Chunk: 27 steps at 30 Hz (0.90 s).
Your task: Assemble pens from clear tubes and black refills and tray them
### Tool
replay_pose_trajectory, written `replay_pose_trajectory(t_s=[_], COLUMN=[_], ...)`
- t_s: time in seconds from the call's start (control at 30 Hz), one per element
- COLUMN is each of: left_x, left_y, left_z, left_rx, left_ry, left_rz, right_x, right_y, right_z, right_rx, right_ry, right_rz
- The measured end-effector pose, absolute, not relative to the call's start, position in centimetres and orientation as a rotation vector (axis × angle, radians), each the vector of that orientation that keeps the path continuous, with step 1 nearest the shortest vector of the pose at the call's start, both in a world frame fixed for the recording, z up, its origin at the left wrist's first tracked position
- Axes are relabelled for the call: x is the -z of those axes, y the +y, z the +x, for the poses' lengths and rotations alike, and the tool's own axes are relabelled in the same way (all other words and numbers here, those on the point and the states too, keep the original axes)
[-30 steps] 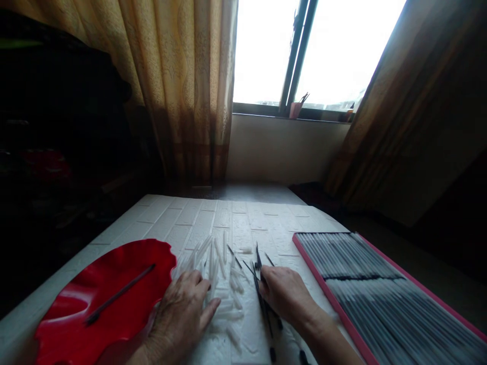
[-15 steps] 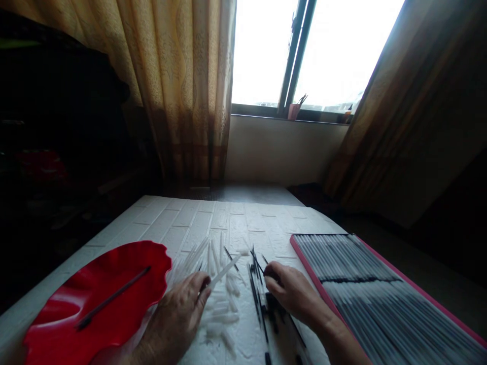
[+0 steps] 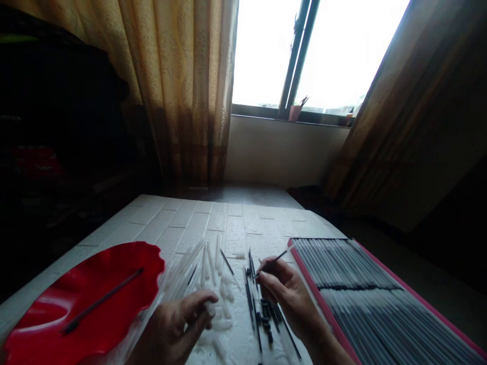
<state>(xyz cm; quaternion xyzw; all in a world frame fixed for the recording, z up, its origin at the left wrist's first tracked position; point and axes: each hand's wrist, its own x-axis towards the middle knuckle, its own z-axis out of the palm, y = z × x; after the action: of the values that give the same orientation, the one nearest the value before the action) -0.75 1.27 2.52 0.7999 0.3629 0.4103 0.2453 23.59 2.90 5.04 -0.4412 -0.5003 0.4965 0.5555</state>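
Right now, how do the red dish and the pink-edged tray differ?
The red dish has a wavy, rounded rim; the pink-edged tray is straight-sided. A single dark stick lies in the dish, while the tray holds packed rows of slender rods. The dish sits left of the hands, the tray right. Both rest on the white table.

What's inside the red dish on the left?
One long dark stick lies in the red dish, slanting across it. The dish's near edge runs out of view, so I can't tell about that part.
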Motion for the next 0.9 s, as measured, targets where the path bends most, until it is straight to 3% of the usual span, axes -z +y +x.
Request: replay_pose_trajectory(t_s=[0.13, 0.37, 0.73, 0.9], left_x=[-4.0, -4.6, -4.0, -3.4], left_y=[0.5, -0.1, -0.3, -0.2], left_z=[-0.4, 1.2, 1.1, 1.2], left_rx=[-1.15, -1.12, -0.991, -1.168], left_ry=[1.113, 1.162, 0.999, 0.919], left_rz=[2.765, 2.882, 2.562, 2.404], right_x=[-5.4, -4.7, -4.6, -5.7], right_y=[1.2, -0.3, 0.2, -1.3], right_z=[22.2, 21.5, 20.6, 23.2], right_rx=[-1.229, -1.107, -0.661, -0.642], right_ry=[-1.256, -1.414, -1.82, -1.73], right_rz=[-0.867, -0.883, -0.837, -1.057])
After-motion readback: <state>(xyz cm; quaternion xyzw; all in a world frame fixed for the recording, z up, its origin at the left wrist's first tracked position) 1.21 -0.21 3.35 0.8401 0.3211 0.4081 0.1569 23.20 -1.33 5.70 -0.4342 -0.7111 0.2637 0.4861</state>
